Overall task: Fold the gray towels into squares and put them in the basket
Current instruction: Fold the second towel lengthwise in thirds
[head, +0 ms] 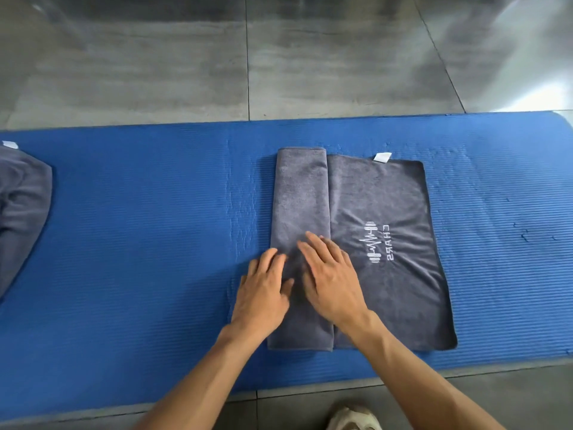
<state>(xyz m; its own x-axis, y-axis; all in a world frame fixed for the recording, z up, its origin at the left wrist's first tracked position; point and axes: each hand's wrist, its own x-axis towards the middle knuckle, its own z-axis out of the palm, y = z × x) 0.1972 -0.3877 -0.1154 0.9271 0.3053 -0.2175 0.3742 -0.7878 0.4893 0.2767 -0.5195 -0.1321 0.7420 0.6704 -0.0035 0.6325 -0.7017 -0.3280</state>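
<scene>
Palms flat: left hand point(263, 290) and right hand point(331, 280) press the soft, limp gray towel point(381, 193); lift by corners.

The flat gray terry towel point(381, 212) bears a white embroidered barbell-and-waveform logo point(372, 242) and a white tag point(382, 157). The ribbed foam mat point(155, 243) is blue. The crumpled towel point(21, 212) is gray. The tiled floor point(186, 57) is mottled gray.

Blue mat point(139, 243) on gray floor point(186, 72) bears folded towel point(387, 197), crumpled towel point(21, 206)
</scene>
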